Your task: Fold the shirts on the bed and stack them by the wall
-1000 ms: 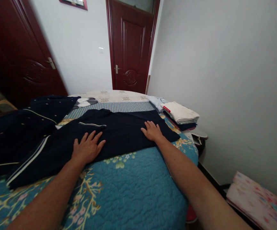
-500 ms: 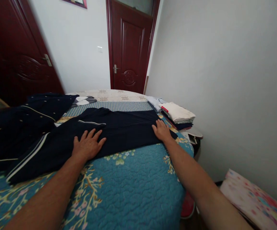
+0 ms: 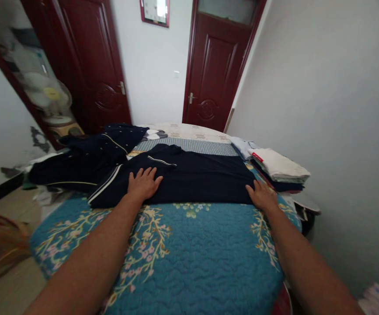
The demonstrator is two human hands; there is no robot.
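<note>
A dark navy garment [image 3: 205, 179] with a white-trimmed slit and a white-striped edge at its left end lies lengthwise, folded into a long strip, on the bed. My left hand [image 3: 143, 184] rests flat on its left part, fingers spread, just below the slit. At the garment's right end my right hand [image 3: 263, 194] is laid down with fingers stretched out, fingertips at its edge. Neither hand grips anything. Beyond the left end, a navy dotted garment [image 3: 78, 164] with pale piping lies in a loose heap.
A stack of folded clothes, a cream folded cloth [image 3: 279, 164] on top, sits at the bed's right edge by the wall. Grey and white cloth pieces [image 3: 154, 134] lie at the back. The blue floral quilt [image 3: 205, 253] covers the near side. A fan [image 3: 53, 96] stands far left.
The view has swung left, showing more of the left side. A corner of the navy garment that stuck out past my right hand no longer shows there. Both hands stay on the garment.
</note>
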